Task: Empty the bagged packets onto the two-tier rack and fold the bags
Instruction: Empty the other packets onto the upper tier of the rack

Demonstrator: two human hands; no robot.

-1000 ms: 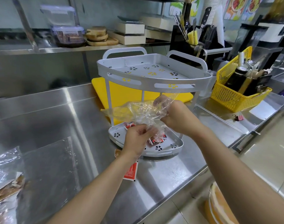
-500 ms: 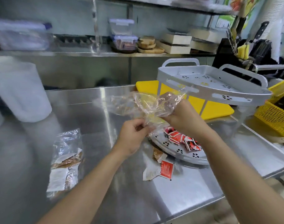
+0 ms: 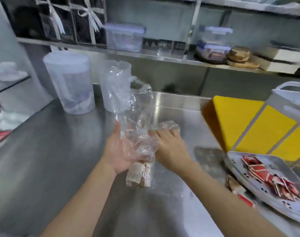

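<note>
Left hand (image 3: 117, 152) palm up, uncurled, supports the empty clear bag (image 3: 128, 103); right hand (image 3: 170, 148) flat, fingers straight, touches crumpled plastic (image 3: 168, 126) (blurred) on the counter (image 3: 56, 151).

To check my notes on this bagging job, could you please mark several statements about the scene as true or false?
1. Red packets lie on the rack's lower tier. True.
2. The clear bag over the left hand is full of packets. False: it looks empty.
3. A bag of brown packets lies on the counter below the hands. True.
4. The cutting board is green. False: it is yellow.
5. The right hand reaches into the rack. False: it is over the counter, beside the clear bag.
</note>
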